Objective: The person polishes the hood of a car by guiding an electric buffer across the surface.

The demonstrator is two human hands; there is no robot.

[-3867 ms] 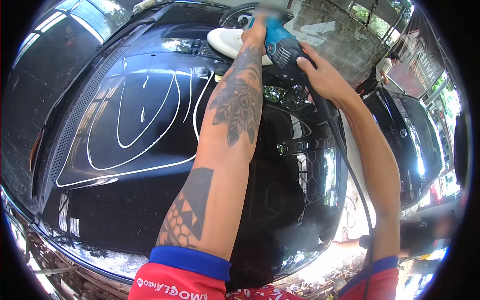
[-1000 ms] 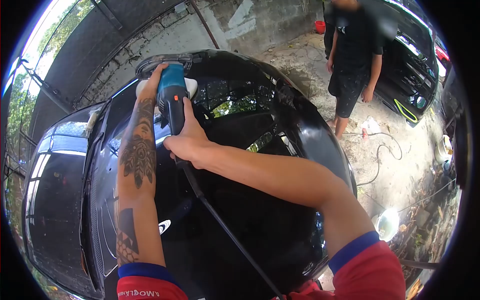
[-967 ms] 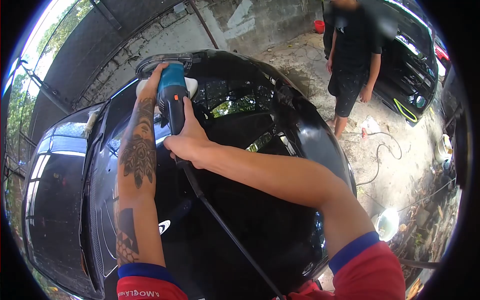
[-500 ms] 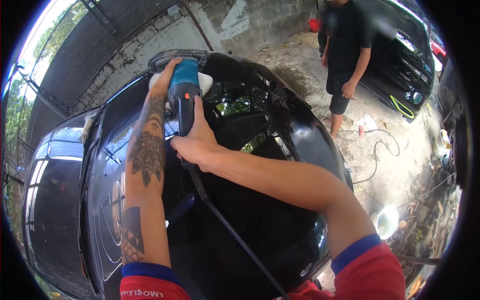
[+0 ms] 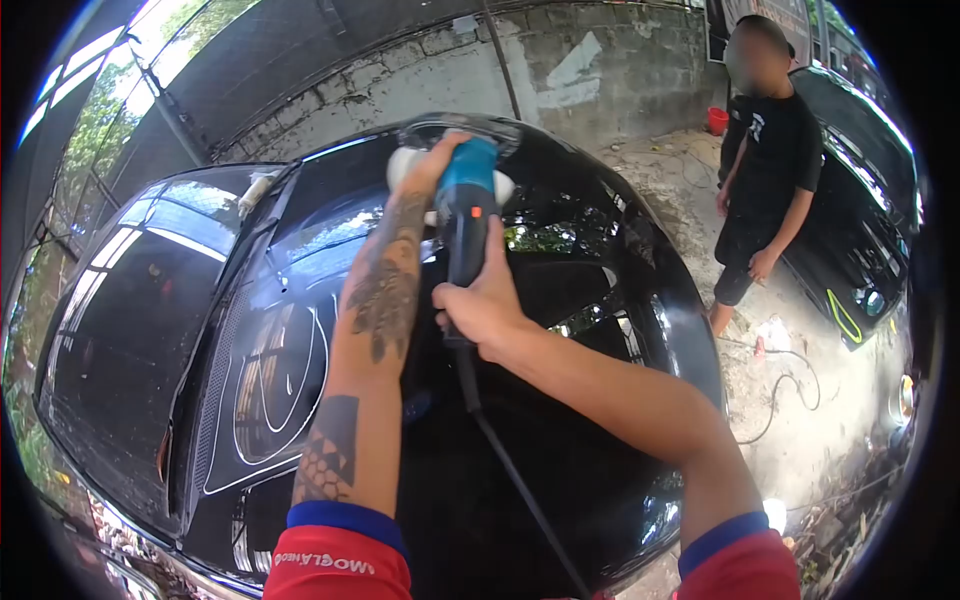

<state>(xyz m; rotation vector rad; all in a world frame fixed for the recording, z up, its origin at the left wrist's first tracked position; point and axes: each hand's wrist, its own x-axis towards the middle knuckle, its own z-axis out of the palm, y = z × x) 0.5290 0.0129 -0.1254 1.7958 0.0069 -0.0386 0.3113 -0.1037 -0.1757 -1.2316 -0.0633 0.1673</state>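
A teal and black power polisher (image 5: 467,195) with a white pad (image 5: 403,166) rests at the far part of the glossy black car hood (image 5: 430,470). My left hand (image 5: 436,160) grips the polisher's head end from its left side. Around the black rear handle wraps my right hand (image 5: 480,300), its thumb stretched along the body. A black cord (image 5: 515,475) runs from the handle down across the hood. White curved lines of a liquid or paste (image 5: 245,465) mark the hood's left part, beside my tattooed forearm.
A person in black (image 5: 775,170) stands beyond the hood at the right, near another black car (image 5: 860,200). A red bucket (image 5: 717,121) stands by the concrete wall (image 5: 640,80). A hose (image 5: 790,400) lies on the ground. The windshield (image 5: 150,290) is at the left.
Both hands and the polisher appear farther right in the view, which has also shifted. More of the white lines shows at the left. Both hands have kept their hold.
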